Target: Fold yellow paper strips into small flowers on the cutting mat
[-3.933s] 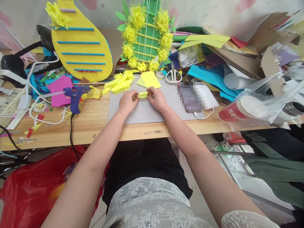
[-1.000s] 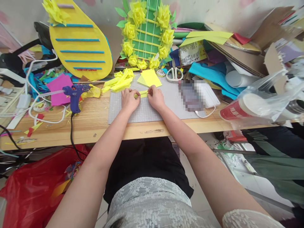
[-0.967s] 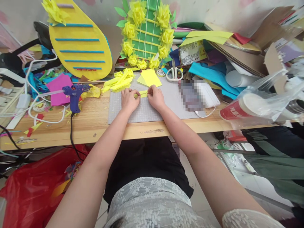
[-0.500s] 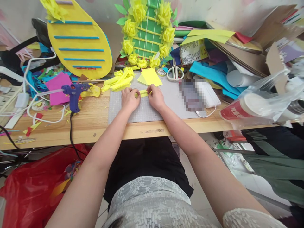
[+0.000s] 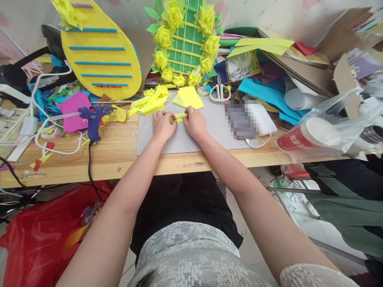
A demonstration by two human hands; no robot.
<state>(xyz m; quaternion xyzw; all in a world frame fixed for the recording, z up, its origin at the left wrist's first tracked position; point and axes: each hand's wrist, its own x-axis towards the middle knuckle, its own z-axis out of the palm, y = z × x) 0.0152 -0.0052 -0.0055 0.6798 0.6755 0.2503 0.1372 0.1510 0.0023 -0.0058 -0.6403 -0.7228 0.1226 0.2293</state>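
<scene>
A narrow folded strip of yellow paper (image 5: 180, 117) stretches between my two hands, low over the grey cutting mat (image 5: 215, 135). My left hand (image 5: 164, 124) is closed on its left end, fingertips pressed together. At the right end, my right hand (image 5: 195, 122) pinches the same paper between thumb and fingers. Just beyond my hands lie a few square yellow sheets (image 5: 189, 97). Left of these is a heap of crumpled and folded yellow paper pieces (image 5: 149, 101).
White-handled scissors (image 5: 220, 92) and a tape roll (image 5: 203, 91) lie behind the mat. A phone (image 5: 241, 119) rests on its right, near a bagged cup (image 5: 295, 137). A purple glue gun (image 5: 93, 119) stands left. Behind are a yellow panel (image 5: 101, 56) and a green flowered piece (image 5: 185, 48).
My right hand has shifted slightly left along the yellow paper, closer to my left hand. Both hands keep their grip.
</scene>
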